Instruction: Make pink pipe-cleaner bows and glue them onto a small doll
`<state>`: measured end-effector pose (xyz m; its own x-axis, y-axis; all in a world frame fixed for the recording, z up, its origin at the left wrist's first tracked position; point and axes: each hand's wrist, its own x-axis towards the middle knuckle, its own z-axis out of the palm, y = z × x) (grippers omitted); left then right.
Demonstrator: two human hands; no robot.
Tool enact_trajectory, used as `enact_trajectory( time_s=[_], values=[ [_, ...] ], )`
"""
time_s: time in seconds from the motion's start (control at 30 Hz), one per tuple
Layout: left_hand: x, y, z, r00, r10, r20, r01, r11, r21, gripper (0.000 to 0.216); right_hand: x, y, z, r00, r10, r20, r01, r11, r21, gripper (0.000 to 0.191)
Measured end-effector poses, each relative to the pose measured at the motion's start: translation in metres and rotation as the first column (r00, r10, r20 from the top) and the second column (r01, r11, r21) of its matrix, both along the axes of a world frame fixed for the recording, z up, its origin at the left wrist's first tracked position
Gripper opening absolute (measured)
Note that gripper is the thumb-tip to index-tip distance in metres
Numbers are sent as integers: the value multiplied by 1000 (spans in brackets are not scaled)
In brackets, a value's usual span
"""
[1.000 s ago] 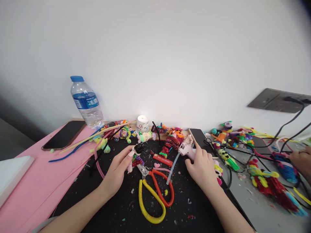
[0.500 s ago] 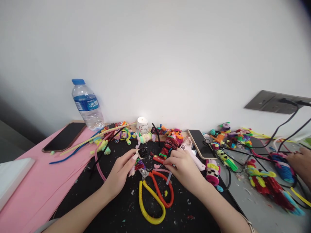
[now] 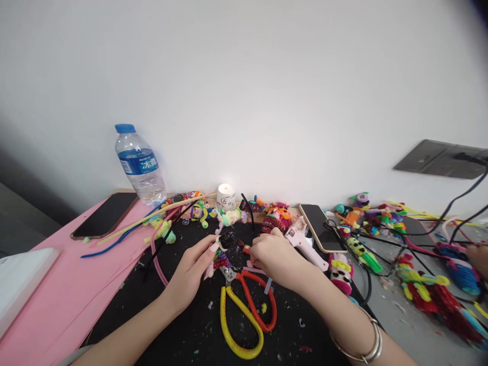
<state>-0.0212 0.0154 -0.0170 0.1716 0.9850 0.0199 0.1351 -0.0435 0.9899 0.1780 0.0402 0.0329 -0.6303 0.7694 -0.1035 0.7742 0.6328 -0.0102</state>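
My left hand (image 3: 189, 272) pinches a small pipe-cleaner doll (image 3: 224, 249) with a black fuzzy head just above the black mat (image 3: 183, 330). Right beside it, my right hand (image 3: 272, 256) has its fingers curled down over a red stick (image 3: 246, 249), of which only one end shows. Below both hands lie scissors (image 3: 244, 310) with one yellow and one red handle. A pale glue gun (image 3: 305, 243) lies on the mat to the right of my right hand, untouched.
A water bottle (image 3: 140, 165) and a dark phone (image 3: 103, 217) sit at the back left on pink paper (image 3: 57, 300). A white cup (image 3: 225, 196), pipe-cleaner figures, a second phone (image 3: 318, 226) and black cables (image 3: 362, 274) crowd the back and right. Another person's hand (image 3: 478, 256) is at the far right.
My right hand left the glue gun and moved left across the mat to the red stick, close to my left hand. The left hand kept hold of the doll.
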Motion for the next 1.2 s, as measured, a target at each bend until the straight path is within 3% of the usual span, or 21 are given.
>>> enact_trajectory(
  time_s=[0.17, 0.37, 0.53, 0.67, 0.87, 1.2],
  values=[
    [0, 0, 2, 1000, 10, -25, -10, 1000, -7, 39, 20, -2, 19, 987, 27, -158, -49, 990, -132, 21],
    [-1, -1, -4, 999, 13, -32, -13, 1000, -21, 40, 31, -10, 44, 921, 91, -378, -232, 909, -347, 21],
    [1, -3, 2, 995, -61, -76, 60, 998, -8, 39, 23, -9, 51, 852, -12, -524, -104, 976, -192, 13],
    [6, -6, 14, 984, -142, -107, 146, 989, 30, 37, 16, -7, 43, 823, 0, -568, -51, 996, -73, 14],
    [6, -6, 15, 966, -214, -145, 224, 973, 50, 35, 11, -8, 35, 844, 36, -536, -59, 998, -25, 14],
    [8, -7, 13, 973, -194, -122, 201, 979, 43, 35, 9, -9, 28, 913, 120, -390, -94, 992, 85, 17]
  ],
)
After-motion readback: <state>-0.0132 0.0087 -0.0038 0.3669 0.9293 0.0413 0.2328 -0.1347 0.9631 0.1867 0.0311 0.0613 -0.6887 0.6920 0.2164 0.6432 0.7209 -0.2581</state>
